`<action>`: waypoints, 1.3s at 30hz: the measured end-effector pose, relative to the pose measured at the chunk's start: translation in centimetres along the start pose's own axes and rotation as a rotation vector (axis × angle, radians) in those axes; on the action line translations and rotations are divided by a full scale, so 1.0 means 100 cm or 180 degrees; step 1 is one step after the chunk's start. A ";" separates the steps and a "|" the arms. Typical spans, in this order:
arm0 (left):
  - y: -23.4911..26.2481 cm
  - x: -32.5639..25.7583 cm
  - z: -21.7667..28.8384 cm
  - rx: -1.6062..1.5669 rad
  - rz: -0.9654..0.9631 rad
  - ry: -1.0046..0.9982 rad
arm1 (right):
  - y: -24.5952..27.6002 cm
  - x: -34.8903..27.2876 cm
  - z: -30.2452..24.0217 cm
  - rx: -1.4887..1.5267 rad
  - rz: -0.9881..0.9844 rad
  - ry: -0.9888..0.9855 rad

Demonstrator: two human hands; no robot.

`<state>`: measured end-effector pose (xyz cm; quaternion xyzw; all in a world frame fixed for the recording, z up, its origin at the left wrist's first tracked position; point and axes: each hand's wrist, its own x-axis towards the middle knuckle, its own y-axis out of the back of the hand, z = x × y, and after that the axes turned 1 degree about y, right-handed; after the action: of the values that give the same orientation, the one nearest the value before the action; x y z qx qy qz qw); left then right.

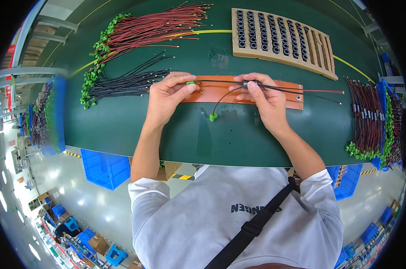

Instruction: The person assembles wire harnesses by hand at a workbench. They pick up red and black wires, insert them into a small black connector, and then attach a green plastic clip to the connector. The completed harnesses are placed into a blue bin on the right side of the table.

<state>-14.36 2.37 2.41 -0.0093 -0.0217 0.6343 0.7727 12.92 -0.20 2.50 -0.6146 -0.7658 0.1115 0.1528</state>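
My left hand (169,95) is closed in a pinch on a small green connector (191,82) at the end of a black wire (221,81). My right hand (272,107) pinches a short black ferrite ring (246,84); the black wire and a red wire run through it and stick out to the right. The red wire's own green connector (213,117) dangles on the near side, between my hands. Beneath both hands lies an orange strip (239,99) with metal studs at its ends.
Red wires (153,27) and black wires (126,84) with green connectors are heaped at the left. A cardboard tray (279,56) of black rings lies far right. Finished-looking wire bundles (366,116) hang at the right table end. Blue bins (105,168) stand below the near edge.
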 end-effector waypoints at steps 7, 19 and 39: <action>-0.009 0.003 -0.009 0.0094 0.0226 -0.0204 | 0.000 0.001 0.006 0.0305 0.0050 -0.0217; -0.020 0.009 -0.005 0.2108 0.0229 -0.0653 | 0.003 0.003 0.018 -0.0031 -0.0196 -0.0181; 0.010 -0.008 0.000 0.0779 -0.0249 -0.0472 | 0.004 0.001 0.024 -0.0159 -0.0078 -0.0055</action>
<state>-15.46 1.82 2.40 0.1327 -0.0015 0.6006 0.7884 12.40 0.00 0.15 -0.6079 -0.7771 0.0958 0.1321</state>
